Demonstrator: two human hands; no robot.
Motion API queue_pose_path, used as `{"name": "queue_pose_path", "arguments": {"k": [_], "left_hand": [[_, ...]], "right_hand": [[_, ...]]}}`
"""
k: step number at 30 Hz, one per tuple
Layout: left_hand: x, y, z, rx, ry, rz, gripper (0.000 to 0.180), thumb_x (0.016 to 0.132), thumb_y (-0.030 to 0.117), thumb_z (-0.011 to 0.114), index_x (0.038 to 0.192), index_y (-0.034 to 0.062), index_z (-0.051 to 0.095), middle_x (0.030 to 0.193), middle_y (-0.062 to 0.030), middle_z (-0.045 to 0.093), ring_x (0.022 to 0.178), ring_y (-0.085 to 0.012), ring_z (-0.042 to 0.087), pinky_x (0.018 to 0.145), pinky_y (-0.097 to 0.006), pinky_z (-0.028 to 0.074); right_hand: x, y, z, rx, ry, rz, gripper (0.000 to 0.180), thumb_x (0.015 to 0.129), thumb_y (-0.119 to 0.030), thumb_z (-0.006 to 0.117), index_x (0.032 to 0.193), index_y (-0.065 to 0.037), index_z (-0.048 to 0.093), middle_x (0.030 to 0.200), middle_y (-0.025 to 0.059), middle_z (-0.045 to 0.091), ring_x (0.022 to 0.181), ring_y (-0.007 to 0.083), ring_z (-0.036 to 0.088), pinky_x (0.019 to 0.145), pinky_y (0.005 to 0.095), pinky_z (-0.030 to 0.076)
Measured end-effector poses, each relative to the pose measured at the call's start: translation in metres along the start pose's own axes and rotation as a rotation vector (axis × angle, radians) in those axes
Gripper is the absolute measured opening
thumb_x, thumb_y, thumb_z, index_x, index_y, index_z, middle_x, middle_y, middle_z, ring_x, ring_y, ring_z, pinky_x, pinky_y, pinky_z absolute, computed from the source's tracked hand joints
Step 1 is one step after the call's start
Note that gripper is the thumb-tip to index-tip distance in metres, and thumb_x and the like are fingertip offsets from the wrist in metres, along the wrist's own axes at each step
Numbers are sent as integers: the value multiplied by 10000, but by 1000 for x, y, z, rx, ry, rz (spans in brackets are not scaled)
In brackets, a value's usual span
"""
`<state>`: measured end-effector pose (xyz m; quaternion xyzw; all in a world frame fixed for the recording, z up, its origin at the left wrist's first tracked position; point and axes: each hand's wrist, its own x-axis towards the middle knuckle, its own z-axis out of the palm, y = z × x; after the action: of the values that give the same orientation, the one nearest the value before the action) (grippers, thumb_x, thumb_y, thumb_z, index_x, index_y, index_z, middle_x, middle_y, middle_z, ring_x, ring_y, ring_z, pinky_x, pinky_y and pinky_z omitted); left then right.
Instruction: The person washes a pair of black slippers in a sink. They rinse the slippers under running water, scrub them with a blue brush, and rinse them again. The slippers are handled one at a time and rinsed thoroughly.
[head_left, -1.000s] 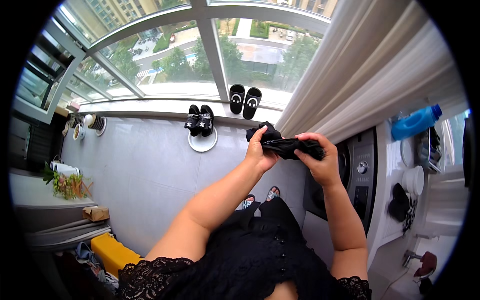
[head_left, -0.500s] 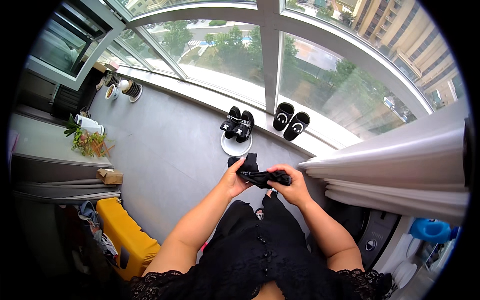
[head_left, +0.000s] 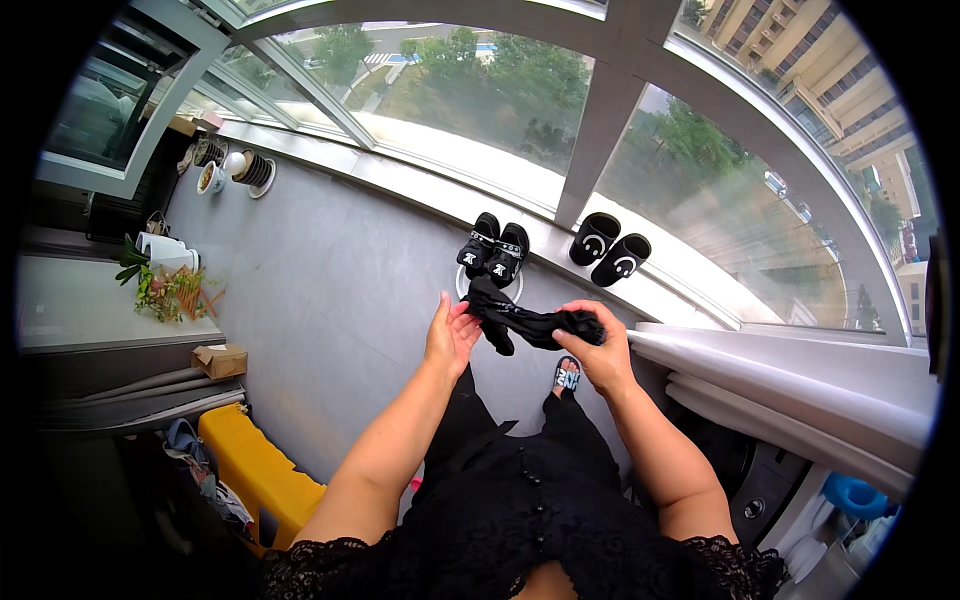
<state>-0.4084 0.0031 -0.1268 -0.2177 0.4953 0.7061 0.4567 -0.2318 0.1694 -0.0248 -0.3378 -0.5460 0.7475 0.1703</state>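
Observation:
A black sock-like piece of stretchy cloth (head_left: 525, 320) is held out in front of me, its bunched end at the right and a loose part hanging down near the left. My right hand (head_left: 600, 350) pinches the bunched end between thumb and fingers. At the other end my left hand (head_left: 453, 335) has its palm turned up and its fingers stretched, fingertips at the cloth's edge. Just beyond, a pair of black sandals (head_left: 493, 250) rests on a round white stand (head_left: 463, 285), which the cloth partly covers.
Black slippers with smiling faces (head_left: 609, 248) stand on the white window ledge (head_left: 545, 230). A yellow-covered piece (head_left: 258, 470) and a small cardboard box (head_left: 219, 361) are at the left, potted plants (head_left: 165, 285) farther off. Pale curtains (head_left: 780, 400) hang at the right, above a dark appliance (head_left: 765, 490).
My left hand has loosened from the cloth and its fingers have straightened. The cloth has stretched out longer and risen toward the sandals. My view has turned a little, and a sandalled foot shows more.

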Motion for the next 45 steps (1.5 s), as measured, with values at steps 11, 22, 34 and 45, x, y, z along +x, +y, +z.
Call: {"name": "queue_pose_path", "arguments": {"k": [11,22,34,45], "left_hand": [[122,167,-94,664,-75,584,336,834,79,652,1123,17,493,766,10,541,680,-52,474,598,-191,380],[132,202,-54,527,-180,-270,201,788,140,686,953,154,571,938,19,593,934,-128,523,870,-386,360],[154,181,-28,644,-252,213,243,789,-8,673,921,66,483,831,-26,559,720,-83,536,592,-212,437],[313,239,-69,891,-112,146,321,771,-8,653,1082,5,580,948,-34,615,885,-126,566,824,-274,431]], "right_hand": [[67,15,111,-49,512,-21,352,748,54,689,1069,-62,604,930,14,609,857,99,577,795,240,480],[110,45,132,-290,600,-119,287,737,-13,698,1013,-55,627,896,49,664,835,127,624,776,265,490],[174,75,125,-288,689,-19,319,740,-74,716,1038,-55,604,863,51,661,767,114,613,707,262,495],[315,191,221,480,565,291,434,772,-14,684,1163,-57,501,1018,88,608,872,197,637,708,330,559]]}}
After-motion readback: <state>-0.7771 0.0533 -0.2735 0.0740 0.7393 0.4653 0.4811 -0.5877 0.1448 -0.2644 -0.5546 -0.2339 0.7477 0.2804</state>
